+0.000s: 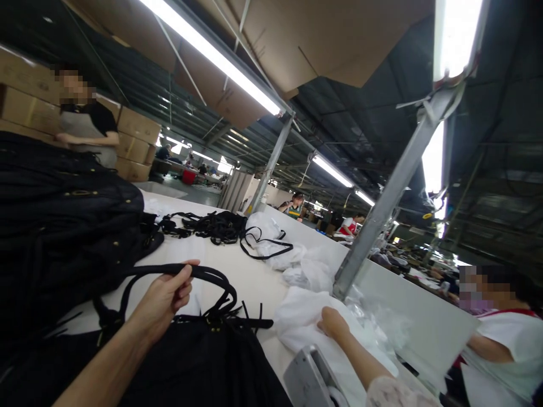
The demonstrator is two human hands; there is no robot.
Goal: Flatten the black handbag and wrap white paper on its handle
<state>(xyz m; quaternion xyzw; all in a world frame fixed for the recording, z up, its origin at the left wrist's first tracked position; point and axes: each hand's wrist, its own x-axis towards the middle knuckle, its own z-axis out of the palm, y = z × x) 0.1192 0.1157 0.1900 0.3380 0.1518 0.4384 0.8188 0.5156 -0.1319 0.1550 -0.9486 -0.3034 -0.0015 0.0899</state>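
Note:
My left hand (169,291) is closed around the black handles (214,275) of a black bag (190,362), which lies on the near side of the white table. The handles arch up from the bag's top edge. Over to the right, my right hand (335,323) has its fingers closed on a white plastic bag (299,311), pinching its upper surface. A grey and white device (311,376), perhaps a tape dispenser, stands just below that hand. A big pile of black bags (72,220) fills the left side.
Black straps (212,226) lie heaped at the table's (250,277) far side, next to crumpled clear plastic (314,268). A slanted metal post (377,198) rises by a white partition (407,299). One person (89,124) stands beyond the pile; another (504,333) is at right. Cardboard boxes (138,127) are stacked behind.

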